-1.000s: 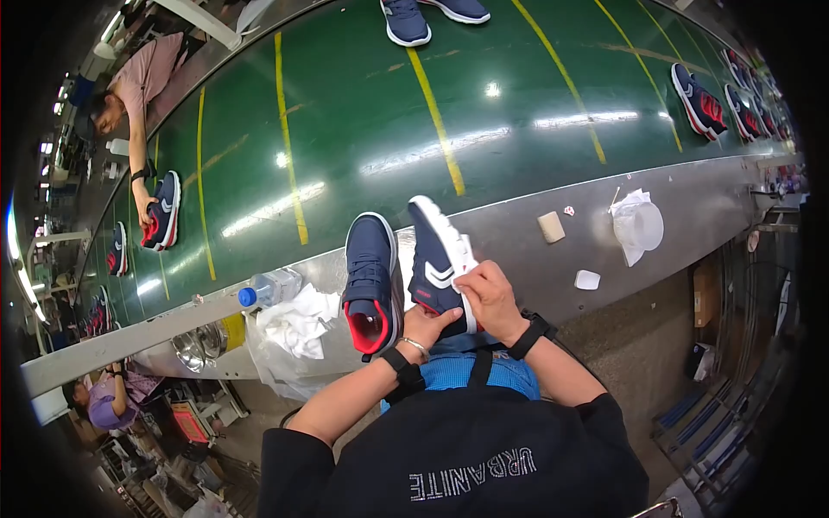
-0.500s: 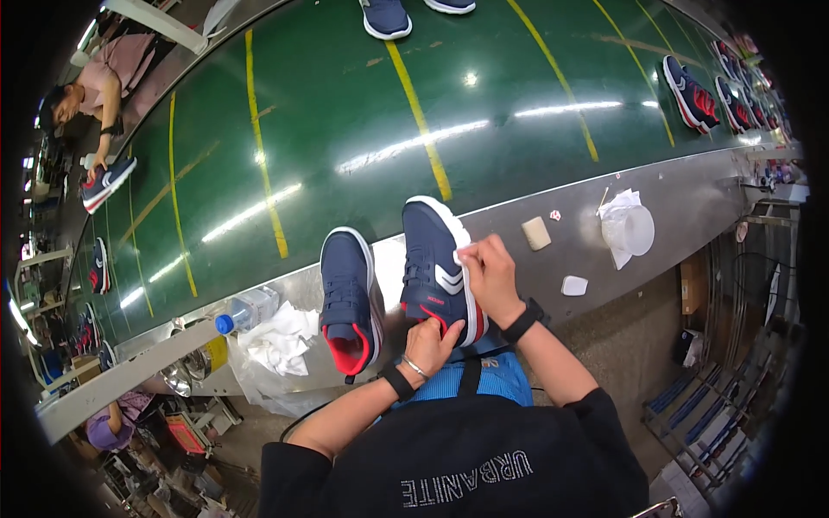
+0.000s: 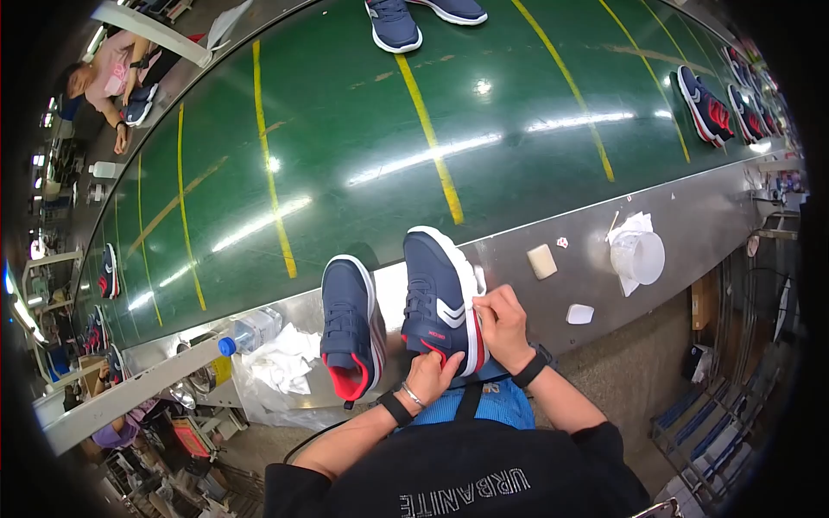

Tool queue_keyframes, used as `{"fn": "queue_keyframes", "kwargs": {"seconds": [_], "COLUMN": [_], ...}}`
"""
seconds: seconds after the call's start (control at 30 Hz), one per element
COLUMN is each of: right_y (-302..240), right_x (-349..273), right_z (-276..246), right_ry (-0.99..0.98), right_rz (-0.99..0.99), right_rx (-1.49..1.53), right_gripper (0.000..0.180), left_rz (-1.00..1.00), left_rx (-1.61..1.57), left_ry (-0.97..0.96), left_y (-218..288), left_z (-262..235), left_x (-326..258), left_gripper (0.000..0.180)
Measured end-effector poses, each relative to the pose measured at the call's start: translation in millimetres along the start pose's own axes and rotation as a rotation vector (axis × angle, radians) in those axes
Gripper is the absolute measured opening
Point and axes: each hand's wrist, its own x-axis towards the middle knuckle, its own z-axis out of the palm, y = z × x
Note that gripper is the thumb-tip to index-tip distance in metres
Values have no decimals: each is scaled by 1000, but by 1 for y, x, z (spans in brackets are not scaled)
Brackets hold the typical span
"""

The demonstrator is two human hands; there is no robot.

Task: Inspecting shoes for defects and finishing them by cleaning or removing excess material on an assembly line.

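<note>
**Two hands working on a navy sneaker at the belt's edge**

The right hand (image 3: pixel 501 324) is curling its fingers against the white sole edge of the navy sneaker (image 3: pixel 439 298), thumb and fingertips pinching at its side. The left hand (image 3: pixel 432 375) is cupping the heel end from below, fingers bent around the red-trimmed back. The sneaker is lying toe-away on the grey metal ledge (image 3: pixel 691 233), touching both hands. A second navy sneaker (image 3: pixel 350 324) is resting just beside it on the person's left, untouched. A clear bottle (image 3: pixel 252 331) and crumpled white cloth (image 3: pixel 281 363) are lying farther left.
</note>
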Motion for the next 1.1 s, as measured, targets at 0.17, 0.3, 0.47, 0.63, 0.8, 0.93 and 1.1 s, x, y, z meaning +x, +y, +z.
{"fn": "queue_keyframes", "kwargs": {"seconds": [0.17,0.3,0.47,0.63,0.8,0.93,1.1], "right_y": [-2,0,-3,-1,9,1,-8], "right_x": [54,104,125,84,29,-21,-2], "right_z": [16,33,38,13,-7,-40,-55], "right_ry": [-57,-134,-335,-218,-156,-396,-402], "right_rz": [-99,-134,-108,-174,-168,-20,213], "right_rx": [-39,26,-16,37,-28,67,295], "right_gripper": [7,5,4,5,3,4,6], "left_rz": [-19,5,-37,-76,-73,-43,-55], "left_rx": [-13,5,-20,-9,28,21,49], "left_ry": [-21,-28,-11,10,-7,21,20], "left_y": [3,7,7,6,4,9,4], "left_z": [-4,-2,-2,-2,0,-3,-1], "left_x": [0,2,1,1,5,0,-8], "left_gripper": [36,36,37,41,40,39,38]}}
